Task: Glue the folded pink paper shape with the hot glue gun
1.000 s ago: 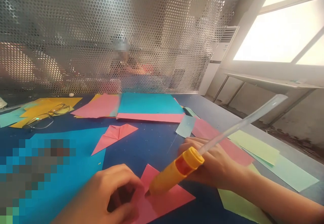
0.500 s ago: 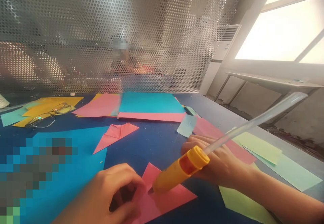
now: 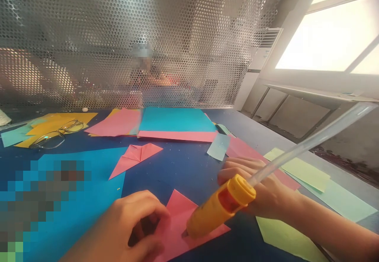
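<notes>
My right hand (image 3: 260, 193) grips a yellow glue gun (image 3: 220, 208) with a clear glue stick (image 3: 310, 141) poking out of its back end. The gun's tip touches a folded pink paper (image 3: 189, 224) lying on the blue table (image 3: 177, 167). My left hand (image 3: 133, 226) pinches the left edge of that pink paper, fingers curled down on it. Another folded pink paper piece (image 3: 134, 157) lies further back, apart from both hands.
Glasses (image 3: 55, 135) rest on yellow sheets at the far left. A teal sheet on pink paper (image 3: 176, 123) lies at the back. Green and pink sheets (image 3: 299, 171) spread at the right. A perforated metal screen (image 3: 133, 40) walls the back; a person sits behind it.
The glue gun's tip has slid to the right along the pink paper, and my right hand moved with it. My left hand has stayed on the paper.
</notes>
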A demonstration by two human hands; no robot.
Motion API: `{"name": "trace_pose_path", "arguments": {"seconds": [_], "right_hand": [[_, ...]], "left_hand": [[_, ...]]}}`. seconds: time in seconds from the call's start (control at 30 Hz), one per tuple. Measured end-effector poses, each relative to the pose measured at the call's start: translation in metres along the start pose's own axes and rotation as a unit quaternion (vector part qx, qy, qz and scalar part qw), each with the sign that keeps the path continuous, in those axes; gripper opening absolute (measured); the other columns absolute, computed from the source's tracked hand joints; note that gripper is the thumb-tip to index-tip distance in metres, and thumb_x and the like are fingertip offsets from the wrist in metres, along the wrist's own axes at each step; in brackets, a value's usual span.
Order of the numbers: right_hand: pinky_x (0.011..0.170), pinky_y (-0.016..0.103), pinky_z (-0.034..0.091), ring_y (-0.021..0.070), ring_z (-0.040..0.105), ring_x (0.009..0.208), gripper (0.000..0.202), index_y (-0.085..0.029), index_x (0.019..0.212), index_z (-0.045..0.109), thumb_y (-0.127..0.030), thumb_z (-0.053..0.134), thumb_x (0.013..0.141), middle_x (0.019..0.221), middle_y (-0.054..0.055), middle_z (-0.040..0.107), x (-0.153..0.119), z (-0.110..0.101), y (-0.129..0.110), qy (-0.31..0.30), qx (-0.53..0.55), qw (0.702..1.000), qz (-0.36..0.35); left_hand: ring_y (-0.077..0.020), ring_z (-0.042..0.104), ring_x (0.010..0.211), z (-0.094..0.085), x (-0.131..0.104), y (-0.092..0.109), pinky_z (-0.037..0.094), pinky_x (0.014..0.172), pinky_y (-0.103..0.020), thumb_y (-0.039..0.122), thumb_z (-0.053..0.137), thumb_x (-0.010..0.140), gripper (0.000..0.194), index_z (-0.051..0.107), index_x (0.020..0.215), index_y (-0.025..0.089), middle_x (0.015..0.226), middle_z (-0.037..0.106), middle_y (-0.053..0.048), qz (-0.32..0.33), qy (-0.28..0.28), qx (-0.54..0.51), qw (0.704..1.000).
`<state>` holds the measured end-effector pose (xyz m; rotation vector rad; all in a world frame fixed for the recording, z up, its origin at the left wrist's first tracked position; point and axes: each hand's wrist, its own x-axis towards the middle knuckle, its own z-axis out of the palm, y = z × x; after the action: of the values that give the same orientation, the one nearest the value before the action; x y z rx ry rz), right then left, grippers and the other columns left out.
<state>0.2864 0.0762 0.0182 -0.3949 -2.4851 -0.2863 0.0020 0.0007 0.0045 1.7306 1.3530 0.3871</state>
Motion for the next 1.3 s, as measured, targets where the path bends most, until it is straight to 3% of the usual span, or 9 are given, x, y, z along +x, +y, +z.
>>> {"name": "trace_pose_path", "arguments": {"seconds": [0.17,0.4,0.57,0.7,0.83,1.03,1.3], "right_hand": [[0.049,0.022,0.045,0.0111,0.054,0.051,0.029,-0.024,0.095,0.047,-0.037,0.031,0.116,0.067,-0.005,0.058,0.001,-0.004,0.003,0.005,-0.012,1.000,-0.008],[0.053,0.025,0.049,0.0143,0.060,0.058,0.012,-0.024,0.098,0.050,-0.027,0.045,0.109,0.068,-0.002,0.063,-0.005,-0.007,0.007,-0.006,-0.022,1.000,0.008],[0.064,0.028,0.056,0.0132,0.064,0.069,0.018,-0.018,0.102,0.063,-0.034,0.055,0.108,0.088,0.000,0.068,-0.018,-0.006,0.020,-0.004,-0.043,0.999,0.025],[0.062,0.027,0.053,0.0132,0.062,0.066,0.019,-0.019,0.098,0.061,-0.033,0.054,0.108,0.085,0.000,0.068,-0.022,-0.005,0.027,-0.003,-0.053,0.998,0.031],[0.056,0.027,0.047,0.0139,0.057,0.055,0.016,-0.024,0.094,0.052,-0.026,0.045,0.108,0.069,-0.003,0.062,-0.015,-0.001,0.017,-0.009,-0.038,0.999,0.027],[0.053,0.026,0.043,0.0143,0.055,0.054,0.009,-0.025,0.101,0.047,-0.019,0.043,0.107,0.069,-0.003,0.060,0.000,0.005,-0.004,-0.016,0.004,1.000,0.020],[0.051,0.026,0.042,0.0152,0.052,0.053,0.013,-0.025,0.094,0.048,-0.024,0.044,0.106,0.069,-0.002,0.060,-0.008,0.007,0.002,-0.022,-0.012,0.999,0.037]], "left_hand": [[-0.0119,0.062,0.083,0.000,-0.001,0.001,0.049,0.072,-0.018,0.028,0.067,0.082,0.017,0.075,0.096,0.032,0.104,0.072,0.008,-0.003,0.002,-0.001,1.000],[-0.0132,0.063,0.082,0.002,0.001,-0.004,0.049,0.068,-0.019,0.030,0.066,0.080,0.018,0.075,0.095,0.031,0.103,0.072,0.005,0.010,0.012,-0.007,1.000],[-0.0130,0.061,0.080,0.002,0.001,-0.004,0.049,0.067,-0.019,0.032,0.067,0.083,0.014,0.075,0.093,0.031,0.097,0.071,0.005,0.019,0.014,-0.013,1.000],[-0.0117,0.062,0.080,0.001,0.000,-0.003,0.048,0.068,-0.017,0.025,0.068,0.081,0.015,0.074,0.093,0.032,0.097,0.071,0.007,0.007,0.006,-0.006,1.000],[-0.0120,0.062,0.081,0.000,0.001,-0.003,0.048,0.069,-0.018,0.031,0.068,0.084,0.014,0.075,0.095,0.031,0.100,0.071,0.007,0.013,0.002,-0.004,1.000],[-0.0127,0.062,0.079,0.000,0.003,0.000,0.048,0.067,-0.020,0.038,0.067,0.087,0.015,0.074,0.096,0.029,0.103,0.072,0.004,0.017,0.003,-0.017,1.000],[-0.0135,0.063,0.082,0.000,0.001,-0.005,0.049,0.070,-0.020,0.034,0.068,0.087,0.011,0.074,0.096,0.032,0.104,0.071,0.005,0.018,-0.006,-0.004,1.000]]}}
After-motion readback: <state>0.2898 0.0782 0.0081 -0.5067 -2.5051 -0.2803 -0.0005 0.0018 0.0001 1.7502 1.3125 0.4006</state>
